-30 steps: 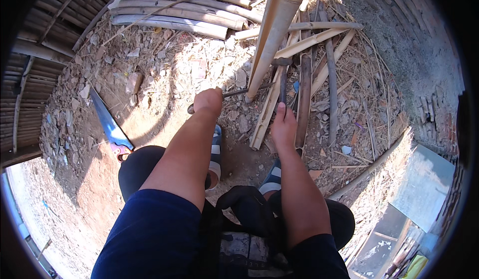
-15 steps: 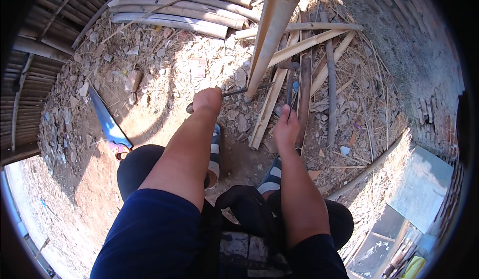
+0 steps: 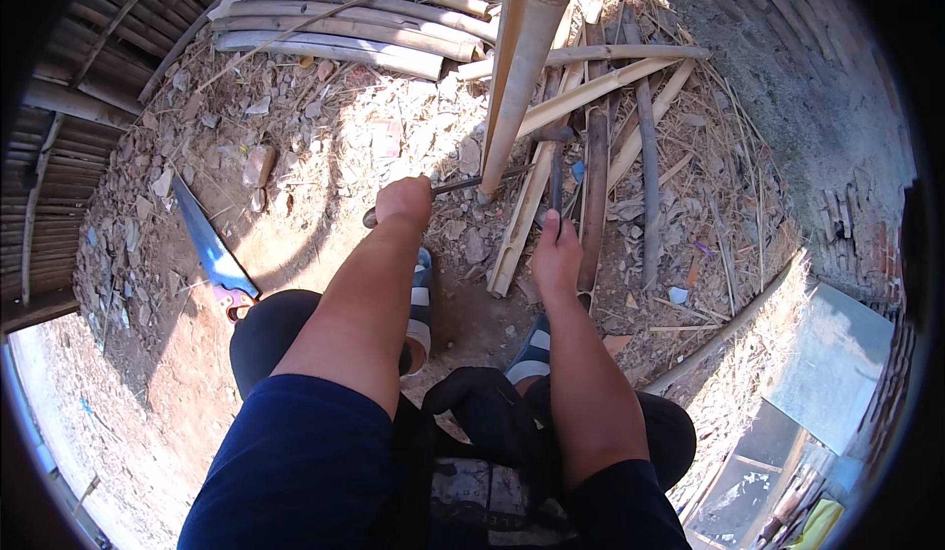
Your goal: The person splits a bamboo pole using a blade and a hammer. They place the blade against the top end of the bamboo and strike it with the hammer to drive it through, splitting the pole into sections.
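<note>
My left hand [image 3: 404, 203] is closed round the handle of a long-bladed knife [image 3: 457, 186]. Its dark blade runs rightward to the lower end of a tall bamboo pole [image 3: 522, 78], and the tip shows beyond the pole's right side. Split lengthwise, the pole stands nearly upright and leans a little to the right at the top. My right hand [image 3: 558, 258] grips a hammer [image 3: 556, 168] by its handle, with the head pointing away from me, just right of the pole. Whether the blade is inside the bamboo or only against it, I cannot tell.
Bamboo strips [image 3: 524, 217] and dark poles [image 3: 595, 171] lie crossed on the right. More bamboo lengths [image 3: 345, 27] are stacked at the far left. A handsaw [image 3: 209, 240] lies on the rubble at left. A rough wall [image 3: 797, 107] borders the right side.
My right hand and the hammer have shifted slightly left, bringing the hammer head nearer the pole. The pole's upper part sits a little farther left. My left hand still grips the knife.
</note>
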The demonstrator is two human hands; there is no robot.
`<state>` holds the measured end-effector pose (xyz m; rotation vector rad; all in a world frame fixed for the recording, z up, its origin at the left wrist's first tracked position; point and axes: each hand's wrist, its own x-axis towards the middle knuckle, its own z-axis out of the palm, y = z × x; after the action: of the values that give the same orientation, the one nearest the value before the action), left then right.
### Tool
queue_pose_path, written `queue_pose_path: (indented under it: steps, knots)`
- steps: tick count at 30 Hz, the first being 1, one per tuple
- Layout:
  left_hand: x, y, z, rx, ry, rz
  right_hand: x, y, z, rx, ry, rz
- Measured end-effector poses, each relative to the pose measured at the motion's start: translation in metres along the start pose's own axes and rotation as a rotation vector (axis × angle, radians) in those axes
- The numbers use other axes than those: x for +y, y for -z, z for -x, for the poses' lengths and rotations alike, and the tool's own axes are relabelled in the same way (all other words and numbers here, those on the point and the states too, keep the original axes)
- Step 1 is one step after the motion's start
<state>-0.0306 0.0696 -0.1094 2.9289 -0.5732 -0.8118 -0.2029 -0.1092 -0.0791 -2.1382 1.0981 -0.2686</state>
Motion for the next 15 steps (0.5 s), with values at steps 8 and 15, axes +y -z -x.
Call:
queue_pose_path:
  steps: [8, 15]
  knots:
    - [0.001, -0.001, -0.003, -0.018, -0.035, -0.023, 0.01, -0.007, 0.014, -0.08, -0.041, 0.162]
    - [0.0, 0.001, 0.0, -0.018, -0.015, -0.034, 0.002, -0.005, 0.005, -0.006, 0.024, 0.046]
